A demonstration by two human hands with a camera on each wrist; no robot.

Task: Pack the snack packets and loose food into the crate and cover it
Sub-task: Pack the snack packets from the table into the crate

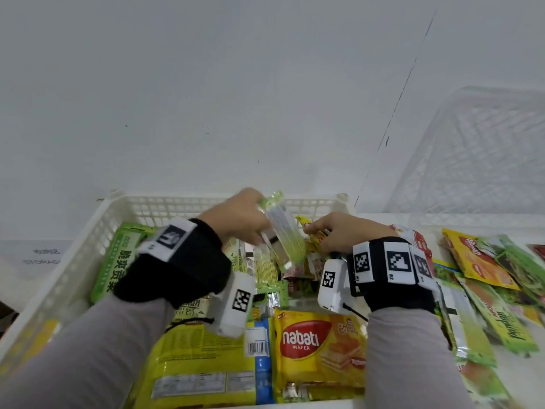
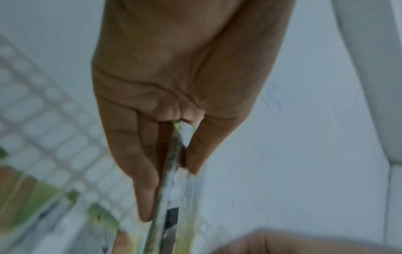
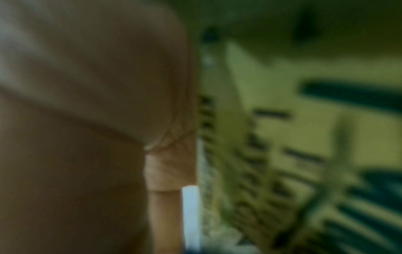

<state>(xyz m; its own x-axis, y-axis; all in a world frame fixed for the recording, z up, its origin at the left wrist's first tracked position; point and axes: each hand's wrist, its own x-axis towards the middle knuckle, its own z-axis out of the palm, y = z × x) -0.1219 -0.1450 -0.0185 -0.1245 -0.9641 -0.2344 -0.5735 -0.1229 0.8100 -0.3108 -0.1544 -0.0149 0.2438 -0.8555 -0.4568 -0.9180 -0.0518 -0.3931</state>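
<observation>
Nabati wafer pack (image 1: pixel 320 349) lies nearest in my crate (image 1: pixel 67 267); left hand (image 1: pixel 236 216) pinches a green packet (image 1: pixel 283 234), right hand's (image 1: pixel 345 231) fingers curl over yellow sachets (image 1: pixel 317 236).

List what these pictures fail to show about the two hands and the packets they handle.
- Right hand: its fingertips are hidden behind its own knuckles in the head view, and the right wrist view is blurred, so its grip is unclear.
- Green packet in the left hand: print blurred everywhere.
- Crate: deeper layers covered by top packets.
</observation>
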